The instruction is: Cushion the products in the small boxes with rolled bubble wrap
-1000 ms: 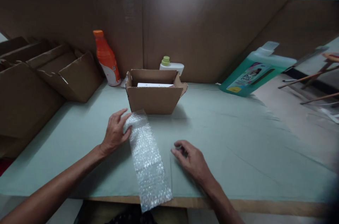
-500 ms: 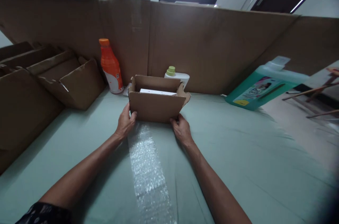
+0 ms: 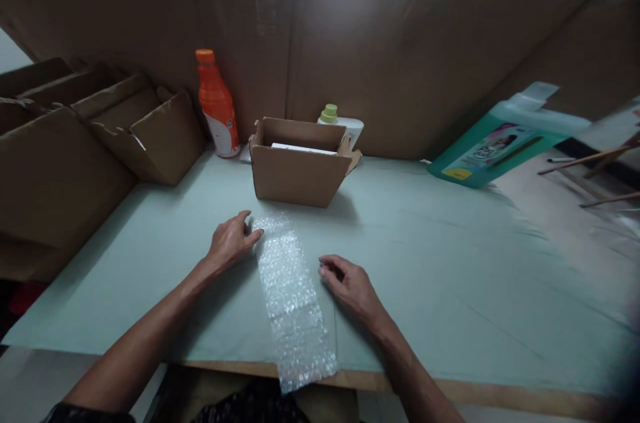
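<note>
Head view: a strip of bubble wrap point(image 3: 293, 296) is lying flat on the green table point(image 3: 450, 276), its near end hanging over the front edge. Left hand point(image 3: 231, 243) is resting loosely open, fingertips touching the strip's far left corner, gripping nothing. Right hand point(image 3: 350, 284) is sitting just beside the strip's right edge, fingers curled, empty as far as I can tell. A small open cardboard box point(image 3: 299, 166) is standing just beyond the strip. Orange bottle point(image 3: 217, 105), white bottle point(image 3: 341, 124) and teal jug point(image 3: 500, 140) are sitting behind, against the cardboard wall point(image 3: 380, 56).
</note>
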Motion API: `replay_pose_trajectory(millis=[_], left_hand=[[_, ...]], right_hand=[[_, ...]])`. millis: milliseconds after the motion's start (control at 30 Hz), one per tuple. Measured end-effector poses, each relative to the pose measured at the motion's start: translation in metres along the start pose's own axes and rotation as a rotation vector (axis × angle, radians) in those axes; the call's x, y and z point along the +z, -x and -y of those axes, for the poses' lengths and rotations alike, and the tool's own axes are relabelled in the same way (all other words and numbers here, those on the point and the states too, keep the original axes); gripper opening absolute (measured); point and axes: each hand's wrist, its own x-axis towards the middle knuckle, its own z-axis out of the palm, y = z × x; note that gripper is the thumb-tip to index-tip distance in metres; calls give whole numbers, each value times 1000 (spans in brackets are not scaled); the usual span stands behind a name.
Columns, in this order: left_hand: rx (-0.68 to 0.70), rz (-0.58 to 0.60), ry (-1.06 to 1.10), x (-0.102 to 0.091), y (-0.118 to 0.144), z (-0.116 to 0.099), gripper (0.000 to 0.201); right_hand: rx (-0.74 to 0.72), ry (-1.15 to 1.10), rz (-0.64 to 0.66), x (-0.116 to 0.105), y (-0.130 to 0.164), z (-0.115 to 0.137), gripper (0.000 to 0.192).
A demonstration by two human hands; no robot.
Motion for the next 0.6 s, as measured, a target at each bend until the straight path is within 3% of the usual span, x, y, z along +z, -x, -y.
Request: replay_pose_trajectory(millis=[100,267,467,600], left_hand=[[3,3,-3,9,4,-12,58],[6,-44,39,21,2,-27,50],[-29,-133,161,32,0,-28,40],[-12,-166,241,37,3,-30,38]], right_hand=[[-22,58,1,7,25,2,26],[-84,171,-23,11,42,5,23],[-281,173,1,4,80,-8,30],[-334,210,-19,5,104,-19,30]])
